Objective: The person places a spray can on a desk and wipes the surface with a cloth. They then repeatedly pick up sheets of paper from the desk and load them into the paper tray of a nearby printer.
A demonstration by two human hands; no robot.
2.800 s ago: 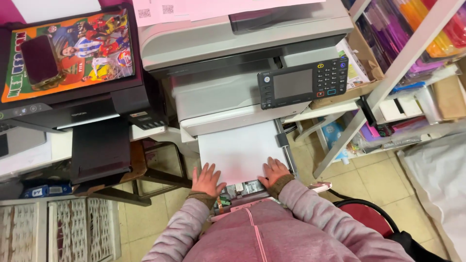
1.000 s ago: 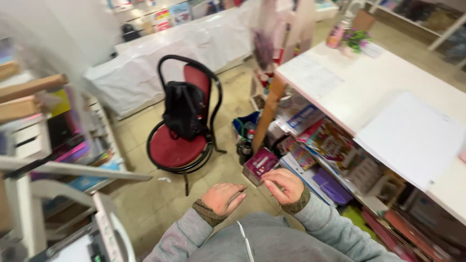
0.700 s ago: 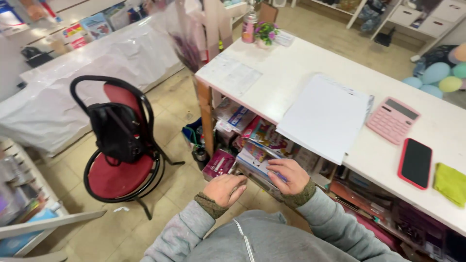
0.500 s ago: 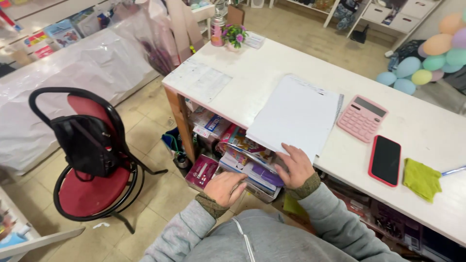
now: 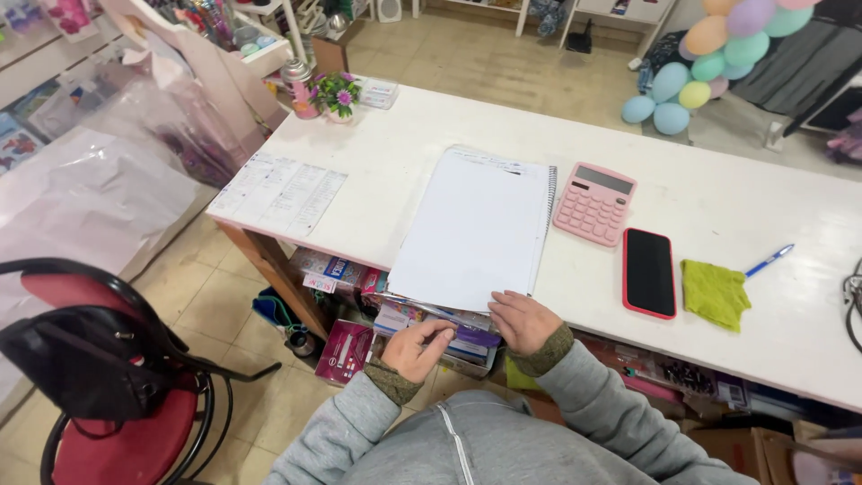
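Head view, only camera. I look down on a white worktop (image 5: 431,171) with the wearer standing at its near edge.

Left hand (image 5: 415,348): below the near edge, at the shelf under the worktop. Fingers curled together and pinched on a thin sheet or small stack of paper (image 5: 449,316) that pokes out just beneath the edge. I cannot tell how many sheets.

Right hand (image 5: 523,321): fingers spread apart, lying flat on the near corner of a white spiral notebook (image 5: 476,229). It clamps on nothing and only presses the notebook down.

The notebook lies flat at the near edge, overhanging it slightly, spiral on its right side, pages blank apart from faint lines at the far end.

Progress, my judgement: the paper is brought level with the notebook but not yet laid on top. It stays under the edge in the left hand. Placing or squaring it up looks outstanding.

Elsewhere on the worktop: pink calculator (image 5: 594,203) just beside the spiral, a phone in a red case (image 5: 649,271), green cloth (image 5: 715,293), blue pen (image 5: 768,260), and a printed sheet (image 5: 280,191) toward the left edge.
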